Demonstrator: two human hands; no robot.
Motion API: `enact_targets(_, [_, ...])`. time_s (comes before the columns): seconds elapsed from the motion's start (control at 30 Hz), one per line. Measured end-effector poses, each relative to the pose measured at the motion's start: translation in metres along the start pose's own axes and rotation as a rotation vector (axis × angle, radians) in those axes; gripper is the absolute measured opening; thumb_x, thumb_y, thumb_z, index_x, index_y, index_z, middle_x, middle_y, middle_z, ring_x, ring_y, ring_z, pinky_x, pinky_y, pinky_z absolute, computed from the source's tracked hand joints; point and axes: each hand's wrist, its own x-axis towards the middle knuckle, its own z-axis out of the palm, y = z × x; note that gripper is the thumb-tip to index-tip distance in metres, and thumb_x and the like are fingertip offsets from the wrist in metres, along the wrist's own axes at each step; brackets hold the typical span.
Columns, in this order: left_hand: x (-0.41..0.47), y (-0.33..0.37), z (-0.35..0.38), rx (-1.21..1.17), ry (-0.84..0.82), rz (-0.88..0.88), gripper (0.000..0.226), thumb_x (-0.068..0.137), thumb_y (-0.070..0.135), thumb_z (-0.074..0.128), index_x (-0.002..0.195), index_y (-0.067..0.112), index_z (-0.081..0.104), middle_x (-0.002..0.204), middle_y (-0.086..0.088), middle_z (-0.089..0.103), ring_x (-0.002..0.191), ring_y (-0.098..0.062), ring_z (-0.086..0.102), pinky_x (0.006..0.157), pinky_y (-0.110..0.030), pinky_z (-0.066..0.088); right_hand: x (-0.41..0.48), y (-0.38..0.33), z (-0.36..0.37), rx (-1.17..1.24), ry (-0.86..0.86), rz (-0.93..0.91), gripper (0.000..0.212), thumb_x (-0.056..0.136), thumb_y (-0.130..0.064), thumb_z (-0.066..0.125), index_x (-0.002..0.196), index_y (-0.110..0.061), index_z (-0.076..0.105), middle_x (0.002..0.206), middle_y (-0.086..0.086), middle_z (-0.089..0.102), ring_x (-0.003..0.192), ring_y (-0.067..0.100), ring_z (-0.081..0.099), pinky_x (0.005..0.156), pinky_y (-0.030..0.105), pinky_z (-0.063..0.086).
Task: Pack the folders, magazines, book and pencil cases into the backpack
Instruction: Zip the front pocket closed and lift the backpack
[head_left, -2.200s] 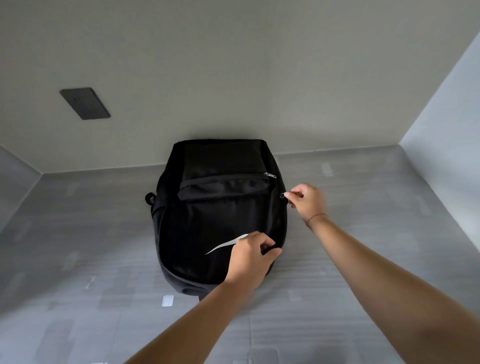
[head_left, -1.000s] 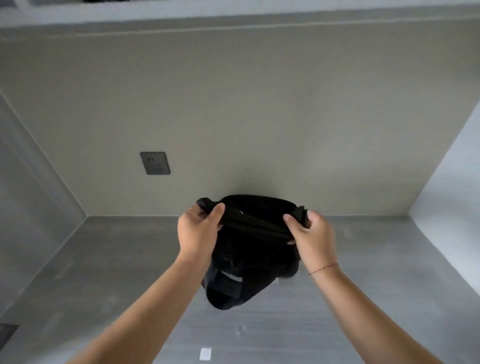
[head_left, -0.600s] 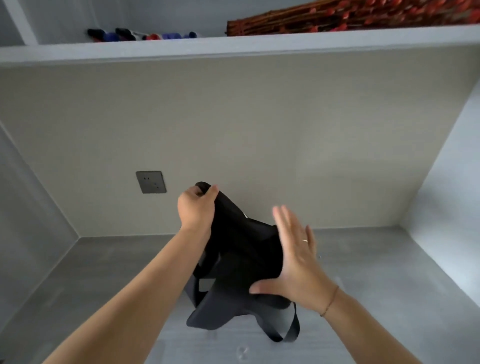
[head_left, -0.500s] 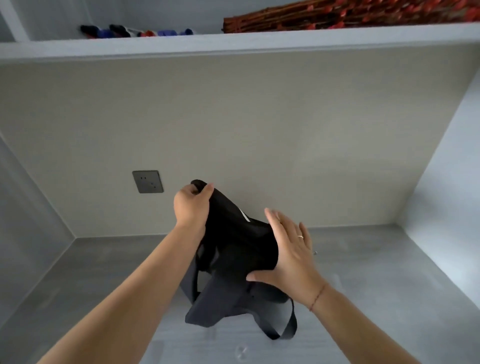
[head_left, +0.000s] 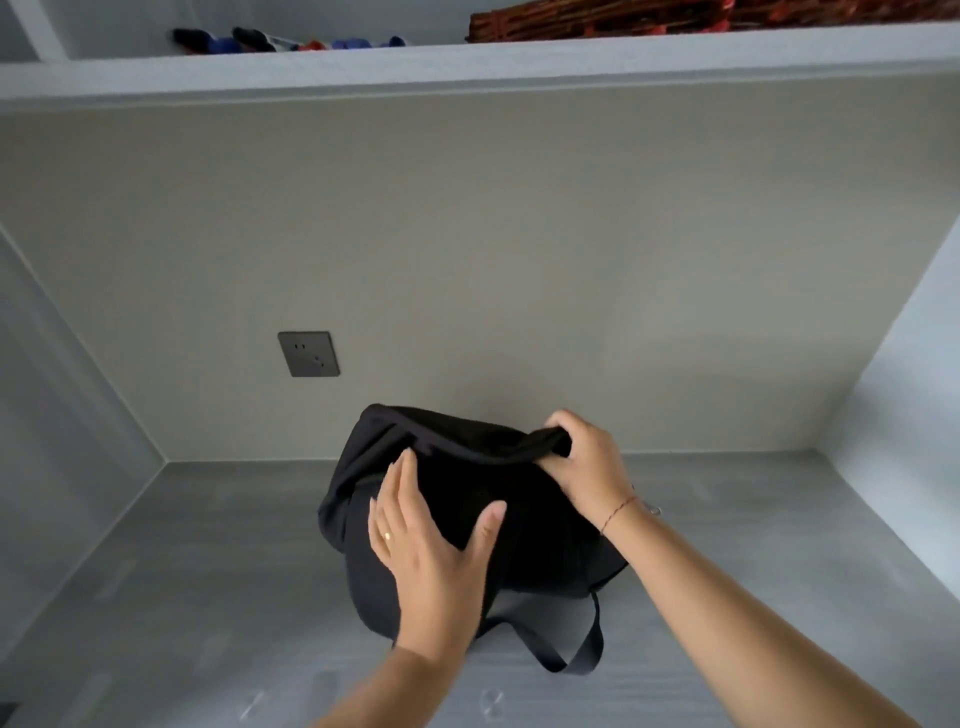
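The black backpack (head_left: 524, 525) stands on the grey desk (head_left: 208, 597) close to the back wall, its shoulder-strap side towards me. One strap loop (head_left: 576, 660) hangs down at the front. My right hand (head_left: 587, 462) grips the backpack's top edge at its right corner. My left hand (head_left: 426, 545) lies flat on the backpack's near face, fingers spread, holding nothing. No folders, magazines, book or pencil cases are in view.
A dark wall socket (head_left: 308, 354) sits on the beige back wall to the left. A shelf (head_left: 467, 62) overhead carries several markers (head_left: 280, 42) and a red-brown twig bundle (head_left: 675, 15). Side walls close in the desk on the left and right.
The backpack was lifted off the desk and turned. My left hand let go of its top and now lies flat on it. My right hand went from flat to gripping the top edge.
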Motion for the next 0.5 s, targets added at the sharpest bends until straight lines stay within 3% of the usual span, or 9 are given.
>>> enact_targets(0.13, [-0.042, 0.002, 0.026, 0.037, 0.006, -0.110, 0.113, 0.061, 0.082, 0.047, 0.146, 0.014, 0.019, 0.152, -0.008, 0.024, 0.141, -0.024, 0.020, 0.113, -0.056, 0.017, 0.016, 0.001, -0.003, 0.246, 0.135, 0.065, 0.021, 0.075, -0.024, 0.074, 0.070, -0.019, 0.054, 0.065, -0.005, 0.059, 0.060, 0.004, 0.053, 0.057, 0.019, 0.040])
enact_targets(0.27, [-0.038, 0.001, 0.053, 0.182, -0.087, -0.046, 0.125, 0.049, 0.066, 0.076, 0.145, 0.012, 0.016, 0.151, -0.012, 0.026, 0.143, -0.028, 0.010, 0.111, -0.061, 0.019, 0.026, 0.002, -0.009, 0.327, 0.180, 0.083, 0.021, 0.075, -0.024, 0.075, 0.068, -0.021, 0.055, 0.063, -0.010, 0.059, 0.056, -0.002, 0.053, 0.056, 0.015, 0.041])
enact_targets(0.33, [-0.024, 0.000, 0.060, 0.196, -0.103, -0.001, 0.122, 0.054, 0.067, 0.072, 0.146, 0.014, 0.012, 0.152, -0.012, 0.023, 0.144, -0.028, 0.005, 0.111, -0.060, 0.016, 0.028, 0.004, -0.017, 0.362, 0.167, 0.069, 0.017, 0.076, -0.024, 0.075, 0.074, -0.015, 0.060, 0.069, -0.007, 0.064, 0.060, -0.002, 0.056, 0.057, 0.012, 0.044])
enact_targets(0.43, [-0.006, 0.001, 0.066, 0.190, -0.112, 0.060, 0.113, 0.065, 0.074, 0.055, 0.148, 0.015, 0.006, 0.155, -0.009, 0.019, 0.146, -0.024, 0.000, 0.114, -0.055, 0.012, 0.030, 0.014, -0.036, 0.410, 0.044, 0.083, 0.014, 0.079, -0.027, 0.073, 0.086, -0.019, 0.064, 0.081, -0.009, 0.068, 0.075, -0.001, 0.062, 0.066, 0.008, 0.047])
enact_targets(0.5, [0.003, 0.002, 0.073, 0.195, -0.105, 0.063, 0.112, 0.066, 0.073, 0.056, 0.148, 0.015, 0.006, 0.156, -0.008, 0.018, 0.146, -0.023, 0.000, 0.115, -0.054, 0.010, 0.028, 0.032, -0.048, 0.458, -0.164, 0.113, 0.029, 0.078, -0.040, 0.071, 0.102, -0.025, 0.064, 0.102, -0.009, 0.070, 0.097, 0.005, 0.064, 0.087, 0.018, 0.050])
